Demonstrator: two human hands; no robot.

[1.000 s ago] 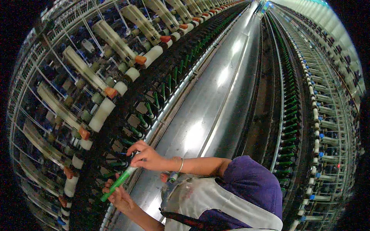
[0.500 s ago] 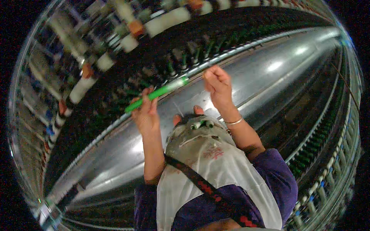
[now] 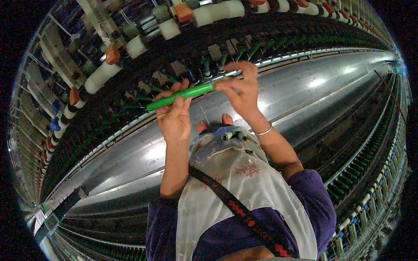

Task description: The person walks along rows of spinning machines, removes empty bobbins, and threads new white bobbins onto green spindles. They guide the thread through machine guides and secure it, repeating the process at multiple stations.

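Note:
A slim green bobbin (image 3: 198, 91) lies slantwise across the fingers of my left hand (image 3: 175, 119), which is closed around it with the thumb on the near side. My right hand (image 3: 244, 98) is at the bobbin's right end, thumb and fingers bent around that end. Whether a thread runs between the fingers is too small to see. Both hands are just in front of a row of green bobbins on spindles (image 3: 206, 67). More bobbins (image 3: 228, 135) stick out of the pocket of my pale apron (image 3: 217, 161).
White rollers (image 3: 220, 14) with orange-brown end pieces (image 3: 112, 55) run along the machine above the spindles. A metal rail (image 3: 283, 58) edges the spindle row. Below lies a shiny grey floor (image 3: 300, 87). Another spindle row (image 3: 348, 176) stands at the right.
My right hand has come left and down onto the bobbin's right end. The left hand has shifted slightly right and up, still holding the green bobbin. The view has turned a little.

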